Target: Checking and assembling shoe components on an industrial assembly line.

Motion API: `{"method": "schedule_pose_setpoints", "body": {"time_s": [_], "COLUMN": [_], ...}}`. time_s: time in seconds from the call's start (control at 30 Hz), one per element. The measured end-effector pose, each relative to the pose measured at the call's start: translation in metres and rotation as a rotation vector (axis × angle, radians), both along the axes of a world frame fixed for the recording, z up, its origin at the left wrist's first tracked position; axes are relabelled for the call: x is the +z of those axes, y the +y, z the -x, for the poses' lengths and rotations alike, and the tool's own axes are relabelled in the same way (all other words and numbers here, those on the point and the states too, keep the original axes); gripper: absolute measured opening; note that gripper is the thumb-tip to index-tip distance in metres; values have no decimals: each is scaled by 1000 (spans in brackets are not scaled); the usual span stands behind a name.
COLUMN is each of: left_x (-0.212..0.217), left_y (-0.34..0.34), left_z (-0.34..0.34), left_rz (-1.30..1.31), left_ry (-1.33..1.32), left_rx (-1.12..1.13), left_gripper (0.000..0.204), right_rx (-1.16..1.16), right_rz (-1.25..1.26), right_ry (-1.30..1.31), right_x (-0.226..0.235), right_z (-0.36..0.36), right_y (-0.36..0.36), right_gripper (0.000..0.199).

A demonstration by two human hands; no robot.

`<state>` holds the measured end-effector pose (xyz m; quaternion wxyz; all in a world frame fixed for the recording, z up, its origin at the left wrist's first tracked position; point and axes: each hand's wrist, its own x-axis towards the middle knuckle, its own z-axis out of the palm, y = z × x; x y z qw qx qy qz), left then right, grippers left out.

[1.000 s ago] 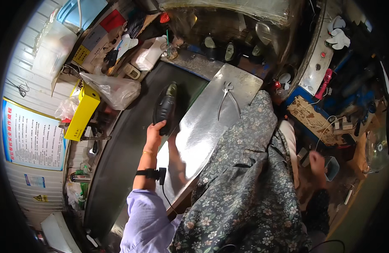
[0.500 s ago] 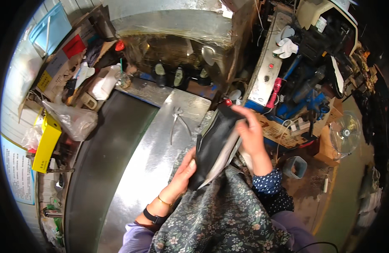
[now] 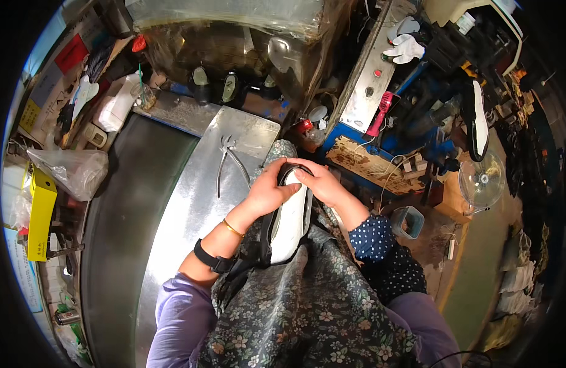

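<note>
A black shoe upper with its white underside (image 3: 289,228) facing up rests on my lap, over a dark floral apron (image 3: 301,306). My left hand (image 3: 267,191) is wrapped round the far, rounded end from the left. From the right, my right hand (image 3: 323,184) grips the same end, its thumb pressed on the white surface near the rim. The fingers under the shoe are partly hidden. Left of my hands, pincers (image 3: 226,145) with spread handles lie on a shiny metal plate (image 3: 191,202).
A dark belt (image 3: 130,196) runs along the left. Beyond the plate, shoes (image 3: 229,88) stand under a plastic-covered hood (image 3: 228,18). A pink handheld tool (image 3: 379,114) is attached to the machine panel at right. A bin (image 3: 408,222) and a fan (image 3: 482,179) stand on the right.
The shoe has been turned from its black side to its white underside and lowered onto my lap. My right hand has come down to the far end; my left has slid up to meet it.
</note>
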<state>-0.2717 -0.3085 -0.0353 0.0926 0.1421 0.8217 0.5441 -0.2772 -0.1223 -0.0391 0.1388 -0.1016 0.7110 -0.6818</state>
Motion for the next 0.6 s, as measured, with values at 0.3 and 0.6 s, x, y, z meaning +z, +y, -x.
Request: {"method": "schedule_pose_setpoints", "body": {"time_s": [0.3,0.6], "left_x": [8,1], "left_y": [4,-6], "left_z": [2,14], "left_rz": [-52,40], "left_ry": [111,55], "left_rx": [55,-96], "left_gripper": [61,64], "right_rx": [-194,-274], "right_rz": [-137,116], "right_ry": [108,-223], "right_x": [7,-44], "right_z": [-2,-106], "right_y": [-14,-12], "right_gripper": [33,31]}}
